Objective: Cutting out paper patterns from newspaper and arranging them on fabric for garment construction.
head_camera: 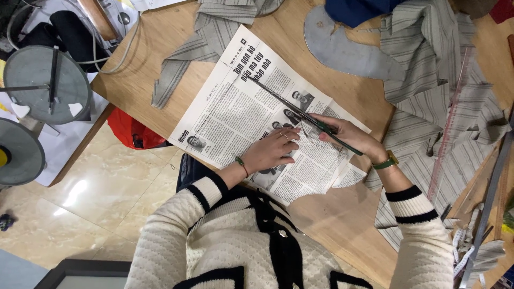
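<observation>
Newspaper (241, 115): one printed sheet, lying flat on the wooden table (150, 59), set at a slant to the table edge; its near corner overhangs toward the person's lap.
Scissors (292, 109): long and slim, dark blades, green handles; the blades lie low over the newspaper, tips toward the large headline at the far corner.
Right hand (350, 136): closed around the green handles of the scissors, fingers curled through and over them; a green-strapped wristwatch (386, 160) sits on the wrist.
Left hand (273, 150): pressed palm-down on the newspaper just beside the scissors' handles, fingers loosely bent, holding nothing; rings on the fingers, a green bracelet (241, 165) on the wrist.
Sleeves: cream knit with black bands at both cuffs.
Striped fabric (428, 69): grey pieces heaped and spread over the right part of the table, well apart from the newspaper; another strip (198, 45) lies at the sheet's far edge, touching it.
Curved template (348, 51): grey, flat, beyond the scissors, partly under blue cloth.
Long ruler (450, 123): pinkish, lying across the striped fabric on the right.
Floor side: red bag (131, 131) under the table edge; round grey stands (45, 83) to the left.
</observation>
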